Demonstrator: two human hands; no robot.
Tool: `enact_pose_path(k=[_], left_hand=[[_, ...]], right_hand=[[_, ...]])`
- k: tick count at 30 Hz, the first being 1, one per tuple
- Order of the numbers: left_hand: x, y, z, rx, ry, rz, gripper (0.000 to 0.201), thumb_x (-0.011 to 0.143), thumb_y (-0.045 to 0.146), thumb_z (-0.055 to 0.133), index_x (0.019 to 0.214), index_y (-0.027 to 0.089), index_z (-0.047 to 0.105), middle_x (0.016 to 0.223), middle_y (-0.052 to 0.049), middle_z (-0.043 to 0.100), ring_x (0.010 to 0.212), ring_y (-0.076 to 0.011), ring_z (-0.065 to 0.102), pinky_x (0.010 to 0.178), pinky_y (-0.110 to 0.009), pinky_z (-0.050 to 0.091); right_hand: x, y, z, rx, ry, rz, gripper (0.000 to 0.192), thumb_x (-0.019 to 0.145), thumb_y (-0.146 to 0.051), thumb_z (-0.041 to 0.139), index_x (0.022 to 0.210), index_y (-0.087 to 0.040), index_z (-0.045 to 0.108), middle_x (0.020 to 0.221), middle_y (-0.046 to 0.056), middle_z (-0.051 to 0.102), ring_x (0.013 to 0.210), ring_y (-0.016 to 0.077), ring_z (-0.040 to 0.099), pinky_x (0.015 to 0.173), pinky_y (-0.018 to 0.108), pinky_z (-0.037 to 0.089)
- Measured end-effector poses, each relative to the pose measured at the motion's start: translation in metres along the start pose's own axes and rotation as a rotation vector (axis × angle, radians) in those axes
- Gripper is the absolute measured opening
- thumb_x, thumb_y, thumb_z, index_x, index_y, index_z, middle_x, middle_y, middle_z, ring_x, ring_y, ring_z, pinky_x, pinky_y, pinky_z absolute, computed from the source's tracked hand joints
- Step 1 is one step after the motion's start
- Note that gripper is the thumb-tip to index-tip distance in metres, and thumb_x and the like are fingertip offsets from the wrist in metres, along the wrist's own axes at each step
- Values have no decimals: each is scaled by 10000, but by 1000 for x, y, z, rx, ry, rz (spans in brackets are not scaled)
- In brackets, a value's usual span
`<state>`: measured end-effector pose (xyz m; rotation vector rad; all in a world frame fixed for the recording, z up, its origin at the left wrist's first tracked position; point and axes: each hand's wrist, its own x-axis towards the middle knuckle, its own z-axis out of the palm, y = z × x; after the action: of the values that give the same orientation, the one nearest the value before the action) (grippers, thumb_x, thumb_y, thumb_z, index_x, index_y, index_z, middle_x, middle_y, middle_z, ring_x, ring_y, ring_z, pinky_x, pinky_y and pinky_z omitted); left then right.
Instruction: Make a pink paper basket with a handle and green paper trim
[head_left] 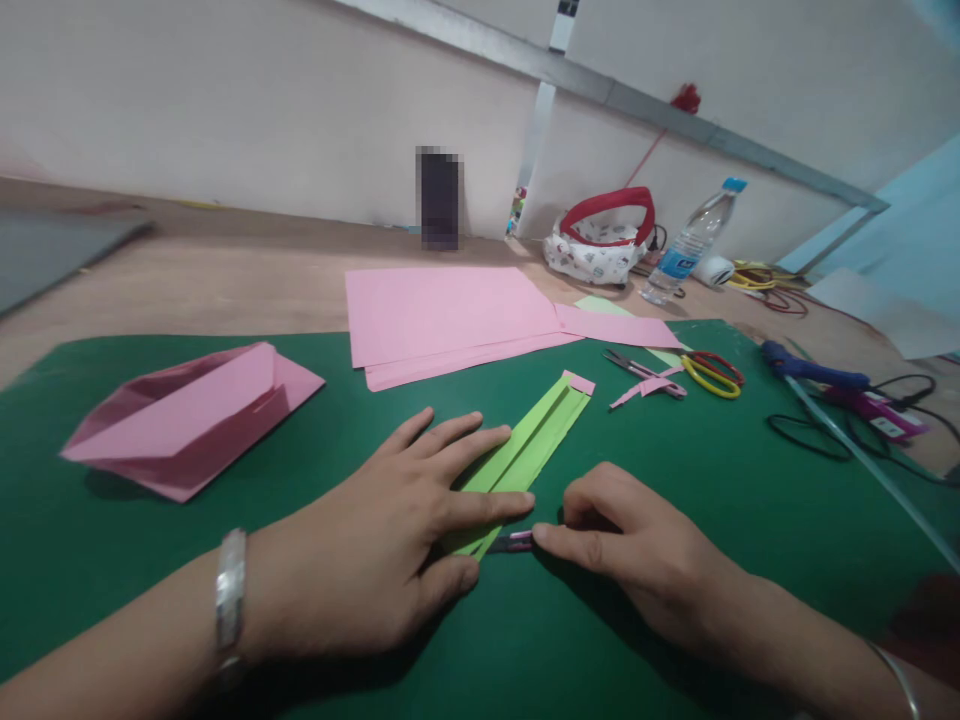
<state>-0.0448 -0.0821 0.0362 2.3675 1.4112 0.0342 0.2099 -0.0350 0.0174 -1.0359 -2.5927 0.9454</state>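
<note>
A green mat point(675, 480) covers the table point(225, 280). Pink paper sheets point(442, 310) lie at twelve o'clock, scissors point(705, 372) at two.

- Lighting: soft, even, moderately dim; weak shadows under the pink folded paper point(187, 420).
- Wide-angle distortion bends the frame edges; upper-left area blurred.
</note>
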Motion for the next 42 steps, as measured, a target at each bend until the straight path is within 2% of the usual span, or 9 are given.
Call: enact_pose_path(k=[5,11,16,23,29,35,37,39,42], left_hand=[[0,-2,1,-13,18,20,556,848,385,561,1357,541,399,1579,23,269,1439,-368,178,1083,-720,169],[0,-2,1,-20,30,26,549,857,397,562,1362,534,396,1575,30,277,1437,-374,183,1081,-726,174],[1,-1,2,-10,13,23,554,858,395,555,1366,538,385,1580,24,260,1444,-363,160,1086,-720,162],[-1,-2,2,-9,33,40,553,862,394,561,1371,525,389,1581,9,262,1437,-379,178,1078,-726,165],[-1,-1,1,24,-10,26,547,878,427,544,1380,533,356,1590,19,225,1451,-344,142,1095,-700,158],[1,-6,5,7,-1,49,463,938,452,448,1373,563,335,1593,45,207,1456,-320,136,1104,-687,160],[2,-8,7,17,10,48,470,940,423,452,1372,566,333,1592,40,213,1456,-319,142,1101,-690,164],[2,-8,8,27,22,48,481,934,404,473,1367,567,342,1591,33,222,1453,-328,150,1096,-698,162],[1,-8,8,30,33,61,495,930,399,487,1361,585,329,1593,35,208,1450,-331,154,1089,-704,169]], right_hand=[[2,-2,0,-11,-9,-47,214,931,-456,533,957,-259,615,855,4,575,715,158,507,599,277,415],[5,-4,-5,-9,-38,15,255,921,-464,552,853,-222,593,804,-7,555,685,140,495,581,261,399],[5,-3,-9,-37,-57,-64,225,927,-448,538,942,-234,604,842,-2,552,699,144,484,601,264,397],[8,-6,-5,-14,-35,-48,249,926,-452,547,838,-219,553,789,-11,512,673,133,471,585,252,401],[6,-4,-1,45,-82,-73,203,915,-446,564,954,-247,572,859,-2,538,734,151,492,620,267,406],[11,-17,1,72,-116,-57,253,921,-450,570,846,-212,535,820,-21,516,709,121,487,602,233,396],[11,-26,3,79,-173,-91,255,925,-432,574,820,-204,531,799,-28,513,697,110,496,594,219,400],[9,-30,4,66,-212,-171,213,916,-420,591,877,-211,571,813,-24,527,713,114,514,604,217,414],[1,-20,-4,-27,-116,-292,160,940,-338,555,1059,-264,630,872,-6,563,769,136,543,667,235,445]])
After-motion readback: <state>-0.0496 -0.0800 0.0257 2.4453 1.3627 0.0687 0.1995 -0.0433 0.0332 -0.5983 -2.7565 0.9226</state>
